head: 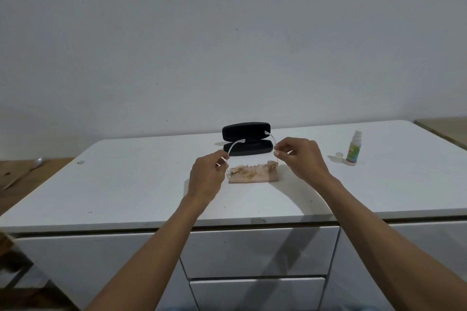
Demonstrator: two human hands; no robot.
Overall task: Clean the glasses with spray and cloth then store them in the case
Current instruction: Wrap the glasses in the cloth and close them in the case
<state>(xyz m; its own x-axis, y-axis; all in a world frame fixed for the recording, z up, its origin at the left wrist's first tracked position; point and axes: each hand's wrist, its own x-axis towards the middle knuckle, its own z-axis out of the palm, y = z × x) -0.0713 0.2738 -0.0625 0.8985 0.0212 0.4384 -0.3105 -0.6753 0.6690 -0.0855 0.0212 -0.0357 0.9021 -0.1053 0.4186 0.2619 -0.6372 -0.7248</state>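
Both hands hold clear-framed glasses [233,145] in the air above the middle of the white worktop [126,184], temples open and pointing toward the back edge. The left hand [206,177] pinches the left temple near its hinge between thumb and fingers; the right hand [299,156] pinches the right temple the same way. The lenses hang low between the hands, hard to make out against the cloth [252,175], which lies crumpled on the worktop just beneath them. The black case [247,137] stands open behind the glasses, nearer the back edge, with the temple tips showing in front of it. The spray bottle [353,148] stands upright toward the right edge, well apart from the right hand, its cap [338,155] just beside it.
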